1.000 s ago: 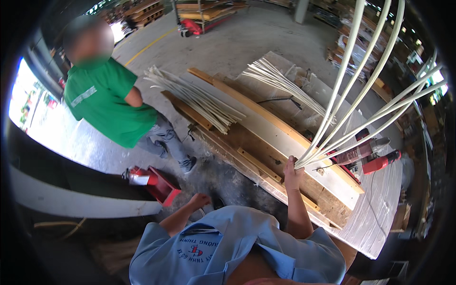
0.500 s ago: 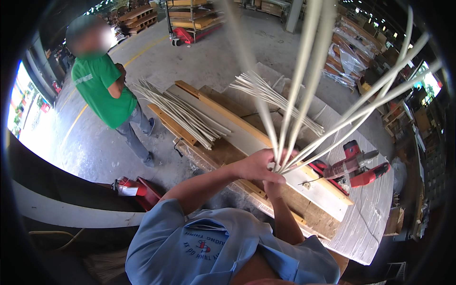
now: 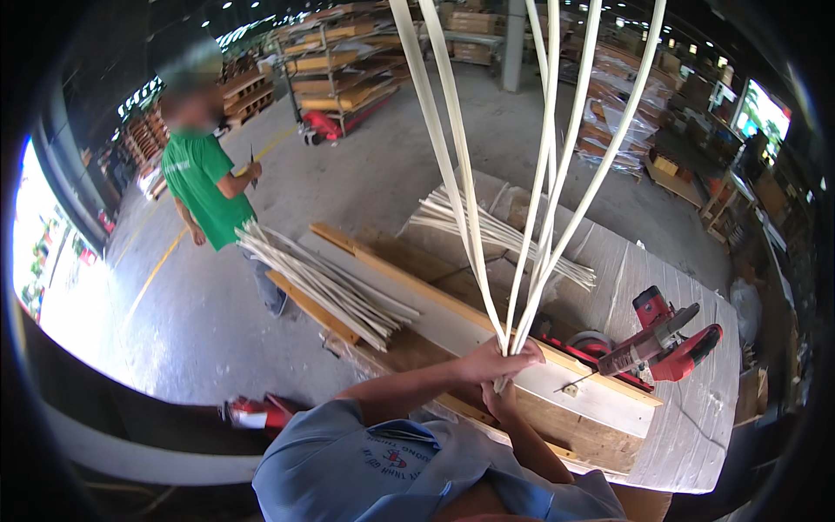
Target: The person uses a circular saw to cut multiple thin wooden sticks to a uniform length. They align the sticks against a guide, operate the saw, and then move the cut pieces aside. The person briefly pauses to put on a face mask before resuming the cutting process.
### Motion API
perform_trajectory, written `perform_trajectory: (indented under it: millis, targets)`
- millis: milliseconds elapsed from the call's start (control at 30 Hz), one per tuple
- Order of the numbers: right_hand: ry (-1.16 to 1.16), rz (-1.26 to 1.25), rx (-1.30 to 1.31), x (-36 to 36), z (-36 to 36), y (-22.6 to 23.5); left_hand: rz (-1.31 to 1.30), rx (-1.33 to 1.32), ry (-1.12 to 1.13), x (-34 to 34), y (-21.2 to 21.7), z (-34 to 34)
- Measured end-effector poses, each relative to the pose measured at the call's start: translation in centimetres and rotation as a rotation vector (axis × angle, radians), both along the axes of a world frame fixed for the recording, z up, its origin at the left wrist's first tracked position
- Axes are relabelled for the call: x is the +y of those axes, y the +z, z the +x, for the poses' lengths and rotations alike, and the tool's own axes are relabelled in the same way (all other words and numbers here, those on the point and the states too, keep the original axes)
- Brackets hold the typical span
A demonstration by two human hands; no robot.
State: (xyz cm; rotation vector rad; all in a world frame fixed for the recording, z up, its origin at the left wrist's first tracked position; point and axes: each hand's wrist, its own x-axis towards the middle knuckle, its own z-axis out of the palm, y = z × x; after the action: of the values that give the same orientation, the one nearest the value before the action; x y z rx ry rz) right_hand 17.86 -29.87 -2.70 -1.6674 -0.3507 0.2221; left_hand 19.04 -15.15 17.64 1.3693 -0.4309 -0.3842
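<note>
Both my hands hold a bunch of long thin pale strips upright; the strips fan out overhead. My left hand grips the bunch near its lower end, fingers wrapped around it. My right hand clasps the same bunch just beneath. Below my hands lies a long white board on a stack of timber. Two piles of similar strips rest on the stack, one at the left and one further back.
A red power saw sits on the white sheet right of my hands. A person in a green shirt stands at the left on the concrete floor. A red object lies on the floor. Racks of timber stand behind.
The strips have swung from leaning right to standing upright. My left hand came up from the floor side and joined the right on the bunch. The person in green stood up.
</note>
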Motion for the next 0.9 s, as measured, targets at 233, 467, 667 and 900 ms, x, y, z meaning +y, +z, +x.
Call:
perform_trajectory:
  millis: [233,467,667,900]
  targets:
    - [-0.079,0.108,0.010,1.3,-0.7,1.6,-0.034,-0.019,-0.120,1.2,-0.2,2.0]
    - [-0.077,0.212,0.103,0.0,-0.9,1.1,-0.182,-0.168,-0.250,-1.2,1.6,3.8]
    - [-0.040,0.206,0.133,-0.9,-0.8,0.9,-0.108,-0.149,-0.048,-3.8,3.2,3.0]
    - [0.098,0.131,0.047,-0.6,-1.0,3.7,-0.036,-0.104,-0.001,-3.7,2.5,1.2]
